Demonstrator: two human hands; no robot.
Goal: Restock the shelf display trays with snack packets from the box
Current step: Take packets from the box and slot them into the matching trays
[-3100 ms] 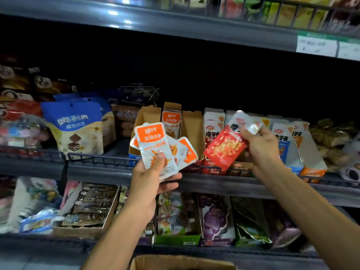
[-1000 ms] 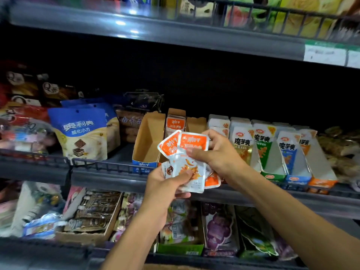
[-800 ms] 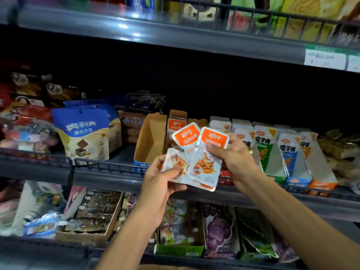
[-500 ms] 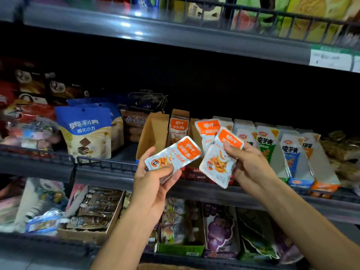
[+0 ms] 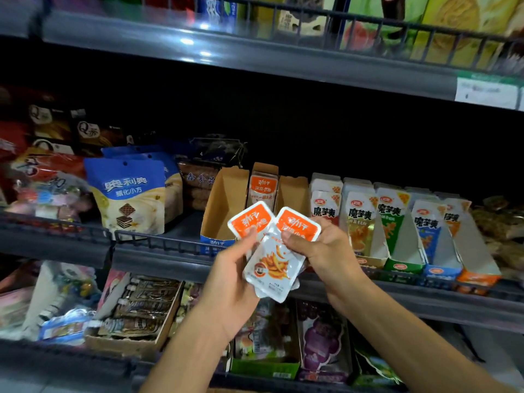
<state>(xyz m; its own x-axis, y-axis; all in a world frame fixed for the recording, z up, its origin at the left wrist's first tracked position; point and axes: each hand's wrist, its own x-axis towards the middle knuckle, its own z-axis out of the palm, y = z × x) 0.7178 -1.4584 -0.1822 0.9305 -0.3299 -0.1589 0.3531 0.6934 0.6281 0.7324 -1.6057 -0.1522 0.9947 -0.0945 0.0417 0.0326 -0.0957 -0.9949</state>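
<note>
Both hands hold a small stack of white snack packets (image 5: pixel 272 259) with orange tops, in front of the middle shelf. My left hand (image 5: pixel 231 282) grips the stack from the lower left, thumb on the left packet. My right hand (image 5: pixel 323 251) pinches the top right packet, thumb on its orange band. Behind them stands a brown cardboard display tray (image 5: pixel 224 205) with a blue front; one matching packet (image 5: pixel 262 188) stands upright at its back. The box is out of sight.
Right of the tray stand several white display trays of konjac snacks (image 5: pixel 394 222). A blue-and-cream wafer bag (image 5: pixel 130 197) stands to the left. A wire rail (image 5: pixel 158 242) edges the shelf. A lower shelf (image 5: pixel 136 310) holds more trays; an upper shelf (image 5: pixel 255 61) overhangs.
Half a second ago the hands were apart, each holding packets. They have come together and the packets now overlap as one stack held by both hands.
</note>
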